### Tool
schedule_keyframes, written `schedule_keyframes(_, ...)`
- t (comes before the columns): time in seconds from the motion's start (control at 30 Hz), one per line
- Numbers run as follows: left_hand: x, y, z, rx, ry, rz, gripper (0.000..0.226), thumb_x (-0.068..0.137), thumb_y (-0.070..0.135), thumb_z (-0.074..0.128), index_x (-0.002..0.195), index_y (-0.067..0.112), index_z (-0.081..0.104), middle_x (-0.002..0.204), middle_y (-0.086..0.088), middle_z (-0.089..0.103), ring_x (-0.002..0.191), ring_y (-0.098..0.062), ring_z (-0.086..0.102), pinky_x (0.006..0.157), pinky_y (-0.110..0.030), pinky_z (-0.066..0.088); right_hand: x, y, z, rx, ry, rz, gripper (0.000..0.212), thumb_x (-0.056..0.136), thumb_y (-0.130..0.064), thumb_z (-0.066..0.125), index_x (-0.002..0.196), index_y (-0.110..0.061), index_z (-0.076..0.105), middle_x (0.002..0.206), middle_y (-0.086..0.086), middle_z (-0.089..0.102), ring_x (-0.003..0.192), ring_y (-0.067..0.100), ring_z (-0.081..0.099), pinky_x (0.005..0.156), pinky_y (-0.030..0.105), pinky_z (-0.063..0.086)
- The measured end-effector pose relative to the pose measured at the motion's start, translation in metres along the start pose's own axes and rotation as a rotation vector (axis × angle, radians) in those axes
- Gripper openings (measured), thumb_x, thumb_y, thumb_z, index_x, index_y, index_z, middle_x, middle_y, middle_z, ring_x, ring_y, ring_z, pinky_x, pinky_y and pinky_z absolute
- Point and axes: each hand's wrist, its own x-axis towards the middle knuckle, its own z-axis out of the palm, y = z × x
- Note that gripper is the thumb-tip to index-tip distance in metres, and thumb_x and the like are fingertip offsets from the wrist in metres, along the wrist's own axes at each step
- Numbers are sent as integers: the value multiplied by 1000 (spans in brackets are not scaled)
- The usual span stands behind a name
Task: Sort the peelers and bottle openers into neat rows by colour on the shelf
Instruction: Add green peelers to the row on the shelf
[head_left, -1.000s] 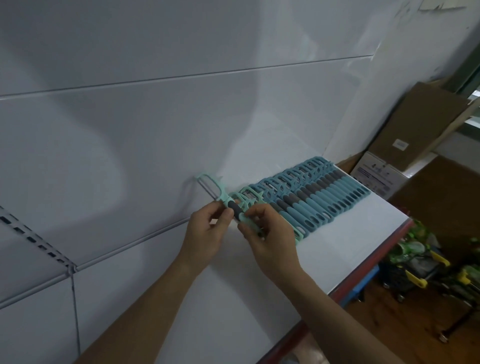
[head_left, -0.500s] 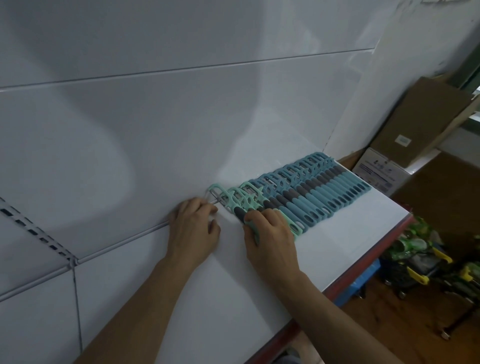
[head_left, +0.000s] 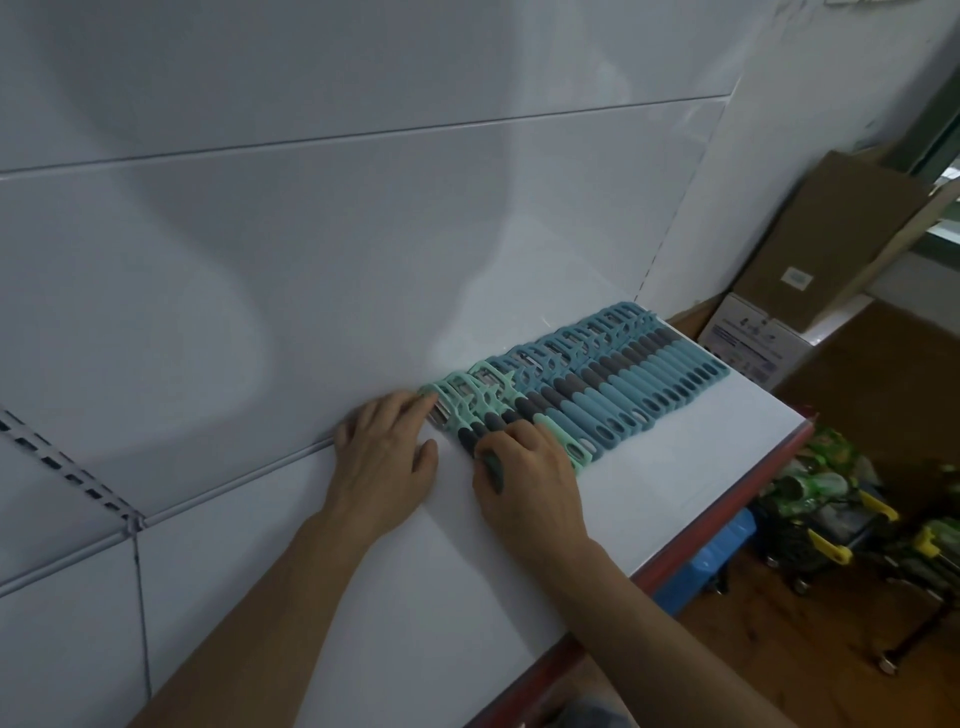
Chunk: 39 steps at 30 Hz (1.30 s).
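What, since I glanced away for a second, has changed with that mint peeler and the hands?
The mint peeler, lifted in both hands a second ago, came down onto the shelf at the left end of the row. The left hand let it go and now lies flat, fingertips at its head; the right hand covers its handle. The blue peelers stayed in line.

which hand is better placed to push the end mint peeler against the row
Probably the left hand: its fingers touch the end mint peeler from the open side; the right hand covers the handles.
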Motion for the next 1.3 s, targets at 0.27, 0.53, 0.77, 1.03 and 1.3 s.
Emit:
schedule_keyframes(0.27,0,3,1,37,-12,19,62,90,53,34,146,35,50,145,5,47,135,-19,42,107,-50,34,-1,-2,-6,0,-62,-14,11,91,-24,66,96,-20,74,87,-5,63,81,13,46,72,33,47)
schedule_keyframes(0.53,0,20,6,-6,-12,35,62,94,54,31,148,26,46,152,6,41,141,-17,37,108,-50,33,15,44,-37,-58,-37,130,30,95,-28,63,121,-16,70,115,2,66,104,22,58,90,42,51)
schedule_keyframes(0.77,14,34,15,66,-79,105,74,93,61,21,157,26,32,167,10,23,154,-12,15,114,-48,27,5,43,-28,-147,-173,80,47,97,-51,42,128,-23,64,129,-5,61,117,18,51,97,38,43)
schedule_keyframes(1.03,21,33,15,117,-119,155,68,97,56,18,157,29,34,166,12,26,153,-9,18,115,-49,27,2,47,-25,-138,-93,42,28,99,-37,50,114,-23,70,112,-4,59,103,17,49,86,36,45)
schedule_keyframes(1.3,19,32,17,138,-125,155,68,97,58,19,158,30,33,166,12,26,153,-12,20,114,-48,28,2,49,-19,-91,-44,13,15,99,-24,58,97,-19,72,89,-4,57,83,17,48,74,36,47)
